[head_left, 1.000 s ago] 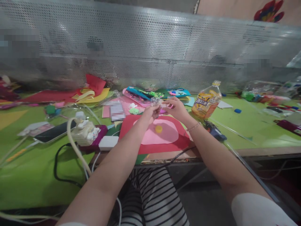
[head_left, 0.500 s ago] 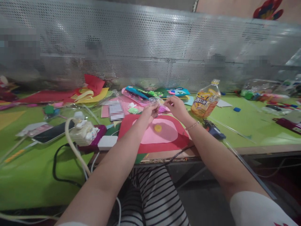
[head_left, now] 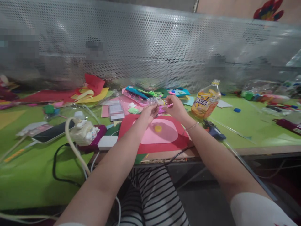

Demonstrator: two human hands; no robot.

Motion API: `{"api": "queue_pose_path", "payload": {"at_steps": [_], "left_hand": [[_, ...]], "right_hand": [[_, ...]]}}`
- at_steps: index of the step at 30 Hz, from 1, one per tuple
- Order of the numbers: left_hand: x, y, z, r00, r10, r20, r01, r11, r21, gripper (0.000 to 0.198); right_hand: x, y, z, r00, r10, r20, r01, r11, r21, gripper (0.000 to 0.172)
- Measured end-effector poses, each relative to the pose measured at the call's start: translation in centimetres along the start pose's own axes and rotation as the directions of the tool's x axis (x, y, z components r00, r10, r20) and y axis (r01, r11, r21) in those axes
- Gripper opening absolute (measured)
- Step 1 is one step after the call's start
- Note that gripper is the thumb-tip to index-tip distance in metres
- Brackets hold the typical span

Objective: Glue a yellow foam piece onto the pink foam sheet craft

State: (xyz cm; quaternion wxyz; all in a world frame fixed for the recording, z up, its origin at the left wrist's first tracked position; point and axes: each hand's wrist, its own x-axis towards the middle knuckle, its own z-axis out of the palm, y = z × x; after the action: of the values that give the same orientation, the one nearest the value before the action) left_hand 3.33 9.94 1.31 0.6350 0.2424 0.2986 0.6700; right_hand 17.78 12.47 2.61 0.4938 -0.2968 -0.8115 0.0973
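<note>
Left hand (head_left: 149, 113) pinching clear plastic (head_left: 152, 100); right hand (head_left: 176, 109) beside it, grip can't tell. Yellow disc (head_left: 158, 128), pink sheet (head_left: 168, 136) near table (head_left: 244, 133) front edge.

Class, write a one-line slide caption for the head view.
Left hand holds clear plastic, right hand close by, near a yellow disc on a pink sheet.

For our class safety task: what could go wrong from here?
The bottle stands close to the right hand, so a sideways swing might knock it over.
The black cable crosses the edge of the table near the right forearm, which could snag it.
The left hand pinches flimsy-looking clear plastic, which might slip.
</note>
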Motion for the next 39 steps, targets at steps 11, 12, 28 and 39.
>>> {"api": "queue_pose_path", "payload": {"at_steps": [11,12,28,39], "left_hand": [[-0.7,0.2,0.7,0.993,-0.116,0.027,0.114,0.991,0.069,0.013],[-0.6,0.1,0.7,0.994,-0.106,0.025,0.104,0.991,0.084,0.013],[-0.1,0.1,0.1,0.996,-0.063,0.063,0.053,0.987,0.150,0.013],[-0.1,-0.5,0.0,0.990,0.118,0.082,-0.133,0.968,0.214,0.013]], "right_hand": [[-0.2,-0.6,-0.6,0.986,-0.161,0.042,0.166,0.969,-0.185,0.016],[-0.2,-0.6,-0.6,0.985,-0.163,0.046,0.169,0.968,-0.185,0.015],[-0.3,-1.4,-0.8,0.986,-0.152,0.068,0.162,0.971,-0.175,0.007],[0.2,-1.0,-0.6,0.974,0.194,0.119,-0.203,0.976,0.074,0.006]]}}
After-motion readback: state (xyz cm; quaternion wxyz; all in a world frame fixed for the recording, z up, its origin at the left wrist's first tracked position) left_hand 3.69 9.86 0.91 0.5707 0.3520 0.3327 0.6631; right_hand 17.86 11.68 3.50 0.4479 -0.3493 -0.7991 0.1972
